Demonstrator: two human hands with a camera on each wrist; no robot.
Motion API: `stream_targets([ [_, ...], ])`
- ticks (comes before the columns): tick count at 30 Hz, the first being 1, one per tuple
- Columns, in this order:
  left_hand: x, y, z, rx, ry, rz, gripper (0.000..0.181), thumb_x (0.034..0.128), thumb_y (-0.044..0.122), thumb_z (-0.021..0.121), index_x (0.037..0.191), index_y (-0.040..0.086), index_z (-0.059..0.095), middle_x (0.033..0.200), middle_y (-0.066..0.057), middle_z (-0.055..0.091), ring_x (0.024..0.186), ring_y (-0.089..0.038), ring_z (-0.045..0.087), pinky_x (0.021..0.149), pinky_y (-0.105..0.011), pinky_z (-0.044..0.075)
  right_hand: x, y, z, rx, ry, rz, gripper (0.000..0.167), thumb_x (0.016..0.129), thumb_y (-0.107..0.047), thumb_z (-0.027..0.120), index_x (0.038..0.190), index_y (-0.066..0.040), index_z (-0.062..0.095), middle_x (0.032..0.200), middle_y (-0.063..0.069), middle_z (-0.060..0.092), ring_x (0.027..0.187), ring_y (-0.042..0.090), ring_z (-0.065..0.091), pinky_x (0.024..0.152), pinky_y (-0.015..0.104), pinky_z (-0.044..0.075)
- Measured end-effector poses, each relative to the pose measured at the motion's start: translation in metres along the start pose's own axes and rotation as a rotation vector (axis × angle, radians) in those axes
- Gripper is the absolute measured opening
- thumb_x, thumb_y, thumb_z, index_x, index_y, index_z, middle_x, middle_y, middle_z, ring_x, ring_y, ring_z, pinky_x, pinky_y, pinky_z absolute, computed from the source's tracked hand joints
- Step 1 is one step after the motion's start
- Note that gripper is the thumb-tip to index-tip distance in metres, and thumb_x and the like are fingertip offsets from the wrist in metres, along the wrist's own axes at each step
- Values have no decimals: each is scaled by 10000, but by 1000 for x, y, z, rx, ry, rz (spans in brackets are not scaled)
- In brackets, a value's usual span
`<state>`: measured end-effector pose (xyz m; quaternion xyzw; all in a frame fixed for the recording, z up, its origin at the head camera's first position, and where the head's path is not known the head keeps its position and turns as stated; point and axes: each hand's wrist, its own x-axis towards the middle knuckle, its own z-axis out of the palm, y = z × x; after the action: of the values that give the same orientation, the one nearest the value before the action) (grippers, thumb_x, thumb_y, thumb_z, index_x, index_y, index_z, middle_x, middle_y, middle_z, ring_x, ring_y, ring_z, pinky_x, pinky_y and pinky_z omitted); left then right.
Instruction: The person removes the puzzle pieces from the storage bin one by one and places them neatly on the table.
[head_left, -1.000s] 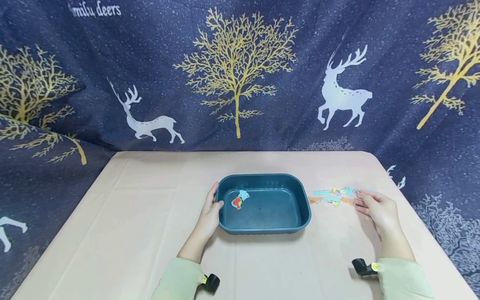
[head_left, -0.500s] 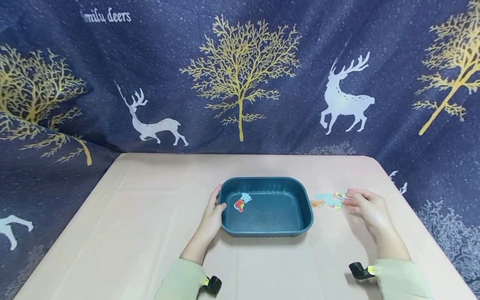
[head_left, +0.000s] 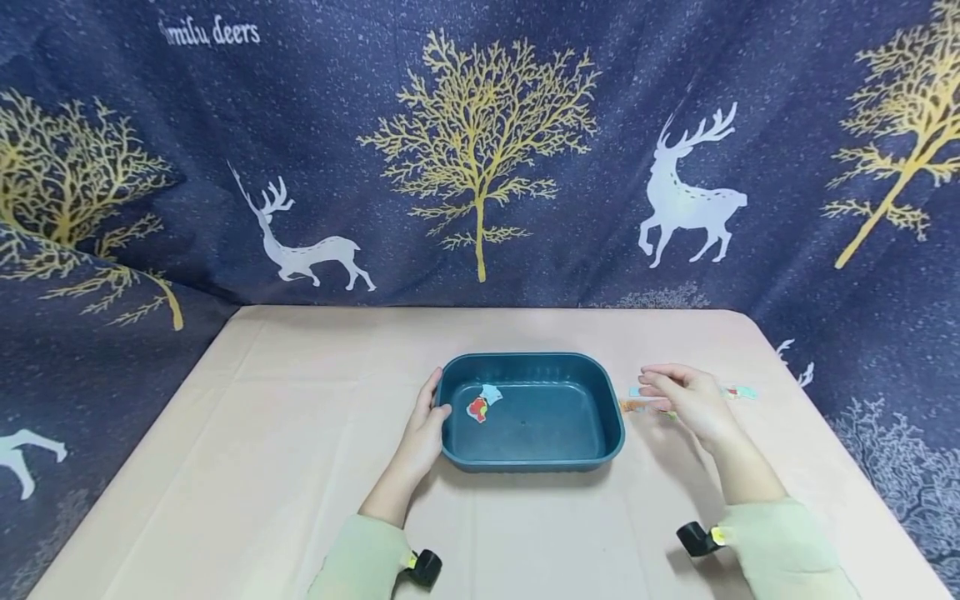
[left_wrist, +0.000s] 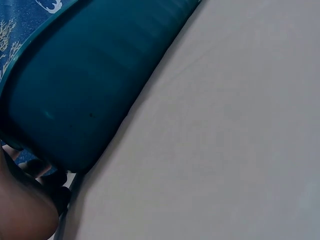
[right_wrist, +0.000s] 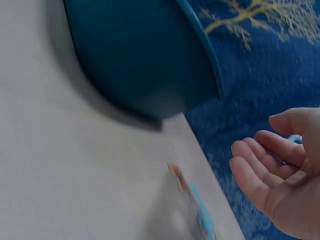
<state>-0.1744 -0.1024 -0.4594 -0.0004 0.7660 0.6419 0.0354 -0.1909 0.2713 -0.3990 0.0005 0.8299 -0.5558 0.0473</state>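
A dark teal plastic bin (head_left: 528,463) stands on the cloth-covered table. My left hand (head_left: 422,425) grips its left end, thumb at the rim and fingers along the outside. Inside the bin lie a flat red-and-yellow piece (head_left: 477,409) and a light blue piece (head_left: 491,393). Right of the bin, my right hand (head_left: 693,404) hovers over a row of flat colourful pieces, its fingers loosely bent. Some pieces are hidden beneath it; an orange piece (head_left: 632,405) and a light blue piece (head_left: 745,392) show on either side. In the right wrist view no held thing is plain.
A beige cloth (head_left: 300,433) covers the table. Behind it hangs a dark blue curtain (head_left: 315,150) with deer and trees. Black wrist cameras (head_left: 426,569) sit at both sleeves.
My right hand has moved left along the row of pieces toward the bin, uncovering pieces at the right end. The left hand stays on the bin. The head view has shifted slightly.
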Motion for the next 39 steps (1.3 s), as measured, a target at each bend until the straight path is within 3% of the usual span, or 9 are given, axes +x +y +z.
stream_targets([
  [3,1,0,0,-4,0,6,568,991,150,323,1524,243,148,1600,-56,110,1468,-306,106,1164,-510,152,1,-8,9,-15,-22,-28,537,976,-307,499,1322,102,458,1265,309,550,876,-12,664,799,282,567],
  [9,1,-1,1,-14,-1,9,564,994,146,321,1522,246,152,1600,-61,111,1468,-302,104,1164,-502,151,3,-24,26,-22,-62,-55,511,969,-316,512,1296,76,502,1250,293,570,909,38,677,835,351,561],
  [16,2,-2,0,-20,-6,14,567,991,134,315,1526,200,142,1601,-63,101,1469,-302,92,1169,-501,139,6,-42,47,1,-109,-88,470,968,-276,522,1284,72,515,1234,304,575,889,73,685,792,266,566],
  [23,0,0,0,-11,-1,3,564,992,153,318,1525,224,145,1601,-53,110,1468,-307,102,1163,-516,148,13,-56,69,20,-164,-126,423,965,-210,527,1257,96,530,1242,294,571,952,140,682,789,259,567],
  [31,-2,3,1,-9,-4,5,569,994,153,328,1527,218,141,1601,-69,103,1465,-330,97,1155,-543,142,21,-64,93,-28,-230,-163,387,961,-220,535,1232,54,571,1171,262,619,1036,366,640,830,422,558],
  [39,-1,3,0,-2,0,-1,567,998,161,329,1528,207,136,1599,-78,109,1463,-333,107,1149,-551,154,28,-71,116,-70,-264,-180,349,944,-205,563,1205,22,601,1114,227,649,1016,373,636,821,440,557],
])
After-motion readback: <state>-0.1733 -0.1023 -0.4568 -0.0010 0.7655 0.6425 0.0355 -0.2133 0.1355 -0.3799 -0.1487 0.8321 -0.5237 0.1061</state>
